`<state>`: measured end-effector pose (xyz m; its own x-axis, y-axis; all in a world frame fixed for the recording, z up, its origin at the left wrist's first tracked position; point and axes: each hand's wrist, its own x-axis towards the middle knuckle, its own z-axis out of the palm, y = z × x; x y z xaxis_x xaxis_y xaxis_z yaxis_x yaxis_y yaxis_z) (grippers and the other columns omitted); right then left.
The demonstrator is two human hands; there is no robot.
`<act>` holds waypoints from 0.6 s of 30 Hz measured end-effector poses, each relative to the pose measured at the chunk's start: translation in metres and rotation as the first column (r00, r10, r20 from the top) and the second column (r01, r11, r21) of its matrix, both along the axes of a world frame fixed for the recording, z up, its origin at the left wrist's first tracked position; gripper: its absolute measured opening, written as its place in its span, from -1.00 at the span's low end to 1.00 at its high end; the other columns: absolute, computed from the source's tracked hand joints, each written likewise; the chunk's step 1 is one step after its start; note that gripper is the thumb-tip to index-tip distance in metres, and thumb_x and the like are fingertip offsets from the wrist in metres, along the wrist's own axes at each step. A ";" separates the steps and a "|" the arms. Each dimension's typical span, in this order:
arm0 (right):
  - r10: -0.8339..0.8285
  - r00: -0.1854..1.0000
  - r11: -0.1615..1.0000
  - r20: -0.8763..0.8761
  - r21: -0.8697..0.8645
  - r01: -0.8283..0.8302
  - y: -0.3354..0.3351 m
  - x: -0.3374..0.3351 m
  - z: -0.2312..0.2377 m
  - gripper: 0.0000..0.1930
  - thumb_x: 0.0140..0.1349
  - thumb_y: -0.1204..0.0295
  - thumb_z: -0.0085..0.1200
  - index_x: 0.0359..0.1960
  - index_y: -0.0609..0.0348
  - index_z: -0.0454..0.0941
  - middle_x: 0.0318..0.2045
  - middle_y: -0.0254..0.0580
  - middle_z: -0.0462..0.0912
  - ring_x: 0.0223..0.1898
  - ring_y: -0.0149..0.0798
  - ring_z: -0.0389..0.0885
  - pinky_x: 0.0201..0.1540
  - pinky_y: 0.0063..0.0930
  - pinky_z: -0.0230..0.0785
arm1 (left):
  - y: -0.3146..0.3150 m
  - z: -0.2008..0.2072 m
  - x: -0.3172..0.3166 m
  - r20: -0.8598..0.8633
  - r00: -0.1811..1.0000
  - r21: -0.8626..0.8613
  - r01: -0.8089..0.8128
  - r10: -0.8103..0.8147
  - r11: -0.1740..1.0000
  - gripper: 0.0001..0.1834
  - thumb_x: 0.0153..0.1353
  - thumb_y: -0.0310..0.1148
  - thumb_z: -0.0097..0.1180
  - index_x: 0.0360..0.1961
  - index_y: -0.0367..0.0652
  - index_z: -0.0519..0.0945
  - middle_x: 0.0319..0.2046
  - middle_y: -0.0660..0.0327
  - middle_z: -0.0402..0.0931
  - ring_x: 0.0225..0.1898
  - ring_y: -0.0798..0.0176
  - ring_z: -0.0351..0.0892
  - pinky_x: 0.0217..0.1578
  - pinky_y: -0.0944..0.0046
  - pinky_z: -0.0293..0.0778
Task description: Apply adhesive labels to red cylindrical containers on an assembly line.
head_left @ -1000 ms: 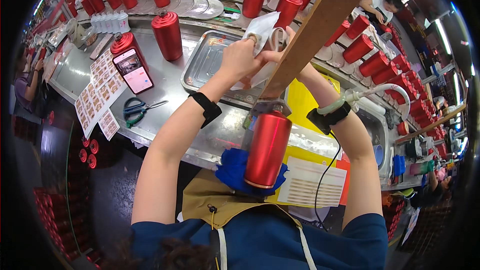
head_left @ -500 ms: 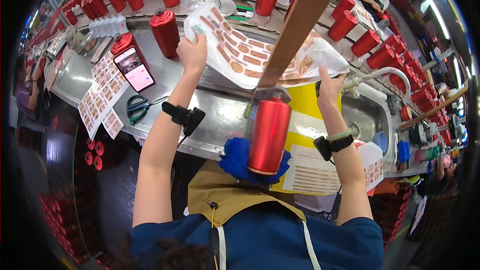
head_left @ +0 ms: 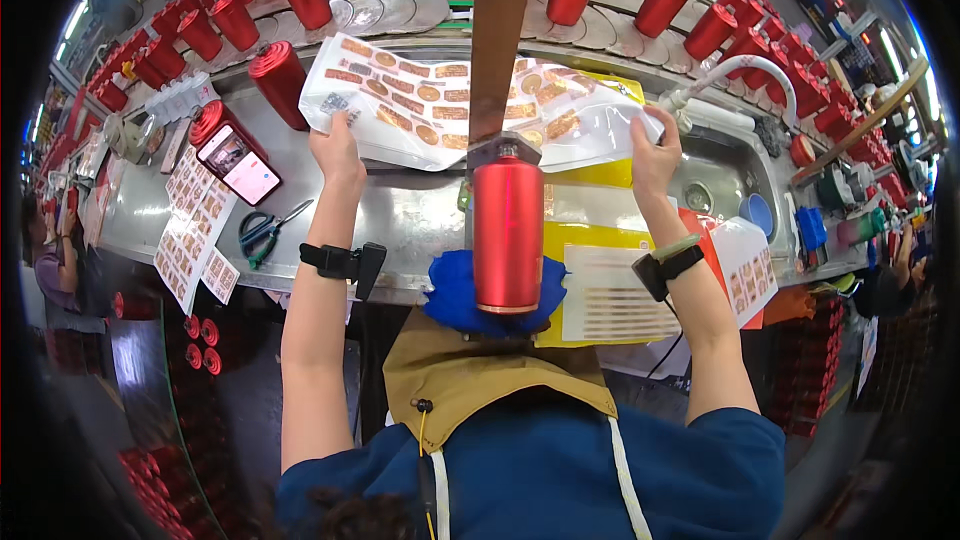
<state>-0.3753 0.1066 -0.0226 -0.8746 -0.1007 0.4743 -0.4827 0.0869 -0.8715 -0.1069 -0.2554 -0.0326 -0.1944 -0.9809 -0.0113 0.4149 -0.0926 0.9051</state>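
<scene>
My left hand (head_left: 340,152) grips the left end of a wide, thin sheet of brown and gold decals (head_left: 400,152). Its right end is pinched by my right hand (head_left: 655,155), between thumb and fingers. The sheet sags a little in the middle, where a brown upright post (head_left: 500,30) covers part of it. In front of me a shiny red metal bottle (head_left: 508,240) rests on a bunched blue cloth (head_left: 445,290), its neck end pointing away. Beneath the right forearm lie a yellow sheet (head_left: 620,238) and a white sheet with brown stripes (head_left: 610,275).
On the steel counter (head_left: 400,210) at left are scissors (head_left: 260,235), a phone (head_left: 238,165) leaning on a red bottle, and decal sheets (head_left: 195,225). Another red bottle (head_left: 278,80) stands by my left hand. A sink (head_left: 720,170) with a tap is right. Red bottles line the conveyor (head_left: 410,10) behind.
Both hands still hold the decal sheet, which is now lower, flatter and more level. My view has turned, so the post looks upright and the bottle sits further left.
</scene>
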 end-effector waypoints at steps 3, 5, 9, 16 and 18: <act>0.006 0.985 0.999 -0.170 0.048 0.002 0.007 0.016 0.014 -0.78 0.19 0.52 0.32 -0.12 0.14 0.68 -0.24 -0.33 0.67 -0.14 -0.46 0.56 -0.03 -0.52 0.42 | 0.008 0.003 -0.003 0.027 1.000 -0.053 -0.009 0.010 0.999 -0.56 0.25 -0.57 0.05 0.17 -0.39 0.51 0.05 0.11 0.61 0.00 0.25 0.63 0.03 0.24 0.49; -0.159 0.985 0.956 0.064 0.258 0.137 0.008 0.012 0.009 -0.71 0.10 0.41 0.31 -0.10 0.06 0.72 -0.22 -0.27 0.71 -0.18 -0.37 0.63 0.00 -0.47 0.42 | -0.009 -0.012 0.013 0.121 0.992 -0.016 -0.021 0.022 1.000 -0.55 0.23 -0.57 0.05 0.18 -0.39 0.50 0.05 0.10 0.61 0.00 0.23 0.63 0.03 0.24 0.49; -0.115 0.907 0.668 0.405 0.707 -0.231 0.055 -0.022 -0.017 -0.56 0.01 0.22 0.37 -0.01 -0.03 0.74 -0.14 0.03 0.72 -0.03 0.06 0.66 0.16 -0.23 0.44 | 0.010 0.003 0.024 0.358 0.933 -0.073 -0.013 0.039 0.997 -0.40 0.17 -0.59 0.10 0.27 -0.49 0.35 0.05 -0.02 0.59 -0.02 0.15 0.64 0.03 0.21 0.49; 0.017 0.983 0.699 0.182 0.701 -0.142 0.051 -0.023 0.027 -0.62 0.11 0.15 0.35 -0.09 0.07 0.76 -0.32 -0.02 0.76 -0.24 -0.05 0.75 -0.04 -0.22 0.56 | 0.112 0.037 0.042 0.550 0.826 -0.464 0.180 0.123 0.867 -0.15 0.29 -0.50 0.23 0.49 -0.42 0.05 0.44 -0.15 0.13 0.51 0.01 0.09 0.46 0.10 0.06; 0.061 0.992 0.710 0.113 0.693 -0.123 0.036 -0.033 0.022 -0.65 0.16 0.14 0.30 -0.13 0.09 0.78 -0.33 0.01 0.77 -0.23 -0.04 0.77 -0.01 -0.19 0.56 | 0.138 0.041 0.045 0.534 0.845 -0.466 0.297 -0.002 0.834 -0.18 0.32 -0.46 0.20 0.50 -0.37 0.07 0.45 -0.09 0.14 0.51 0.01 0.10 0.48 0.03 0.04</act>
